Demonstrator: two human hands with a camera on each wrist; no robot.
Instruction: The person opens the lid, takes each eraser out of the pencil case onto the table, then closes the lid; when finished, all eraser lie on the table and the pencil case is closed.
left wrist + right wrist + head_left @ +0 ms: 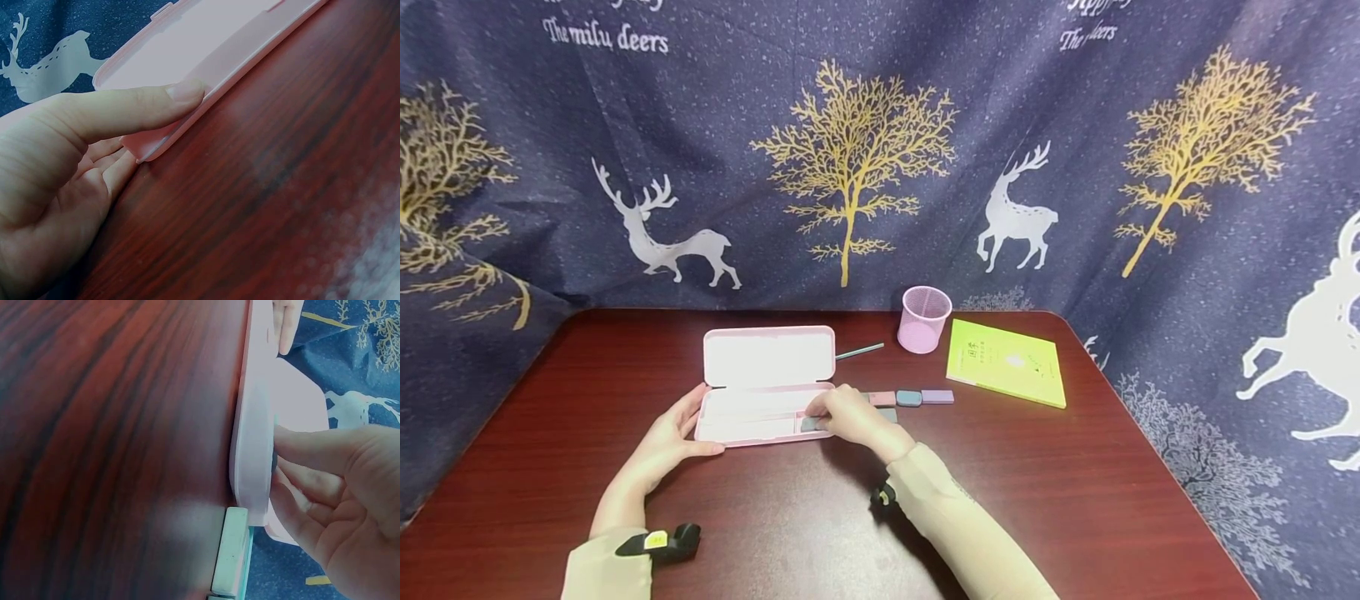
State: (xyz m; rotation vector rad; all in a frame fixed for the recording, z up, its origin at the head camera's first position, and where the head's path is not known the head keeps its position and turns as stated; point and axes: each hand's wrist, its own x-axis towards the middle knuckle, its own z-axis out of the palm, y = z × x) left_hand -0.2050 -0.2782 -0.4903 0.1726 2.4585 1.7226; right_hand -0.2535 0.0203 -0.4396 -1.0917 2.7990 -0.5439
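A pink pencil case lies open on the table with its lid tilted back. My left hand grips its left end; in the left wrist view the thumb presses over the front rim and the other fingers are by the end wall. At the small right compartment, my right hand pinches a small grey eraser-like block. The right wrist view shows only a dark sliver of that block between thumb and fingers, behind the case wall.
Right of the case lie a pink block, a blue block, a purple block and a pale green block. Behind are a thin green stick, a pink mesh cup and a yellow-green book.
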